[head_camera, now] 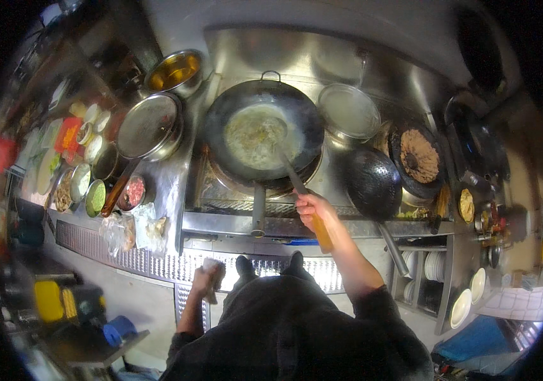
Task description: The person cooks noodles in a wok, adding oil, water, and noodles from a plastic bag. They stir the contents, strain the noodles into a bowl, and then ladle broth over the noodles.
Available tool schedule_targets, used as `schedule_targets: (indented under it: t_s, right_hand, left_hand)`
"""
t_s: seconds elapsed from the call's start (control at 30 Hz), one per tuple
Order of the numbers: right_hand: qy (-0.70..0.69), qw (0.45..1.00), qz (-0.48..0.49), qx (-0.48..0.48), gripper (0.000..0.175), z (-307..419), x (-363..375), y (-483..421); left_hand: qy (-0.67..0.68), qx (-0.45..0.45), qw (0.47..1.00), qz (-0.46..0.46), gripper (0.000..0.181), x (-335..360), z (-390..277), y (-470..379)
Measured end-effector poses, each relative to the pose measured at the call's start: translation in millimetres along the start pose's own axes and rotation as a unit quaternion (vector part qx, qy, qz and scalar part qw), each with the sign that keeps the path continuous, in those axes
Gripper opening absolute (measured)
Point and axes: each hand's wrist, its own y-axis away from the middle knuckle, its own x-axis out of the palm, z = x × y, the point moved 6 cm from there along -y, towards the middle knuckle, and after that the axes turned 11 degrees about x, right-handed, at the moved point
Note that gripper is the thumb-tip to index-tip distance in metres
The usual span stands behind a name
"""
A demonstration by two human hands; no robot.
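A large dark wok stands on the stove before me, with bubbling pale liquid in it. My right hand grips a wooden-handled ladle whose bowl is down in the liquid. The wok's own handle points toward me, and no hand touches it. Low at the left, away from the stove, my left hand is closed on a crumpled cloth.
A second wok lies right of the burner, its handle over the counter edge. Behind it are a round metal lid and a pan of brown food. Leftward sit a covered pot, a steel bowl and several ingredient bowls.
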Motion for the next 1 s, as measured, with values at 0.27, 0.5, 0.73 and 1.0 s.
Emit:
schedule_targets:
  t_s: [0.27,0.5,0.73,1.0]
  right_hand:
    - [0.202,0.965,-0.099,-0.133,0.032,16,6,18]
    - [0.430,0.841,-0.246,-0.217,0.048,52,21,24]
    - [0.668,0.551,-0.389,-0.316,0.046,88,33,-20]
    - [0.124,0.991,-0.048,-0.032,0.034,12,2,-38]
  left_hand:
    - [-0.205,-0.200,0.958,0.034,0.031,-58,182,53]
    - [-0.288,-0.118,0.950,-0.020,0.034,-81,212,40]
    - [0.002,-0.095,0.995,0.007,0.026,-72,215,27]
    - [0.142,-0.064,0.987,-0.049,0.018,-44,154,75]
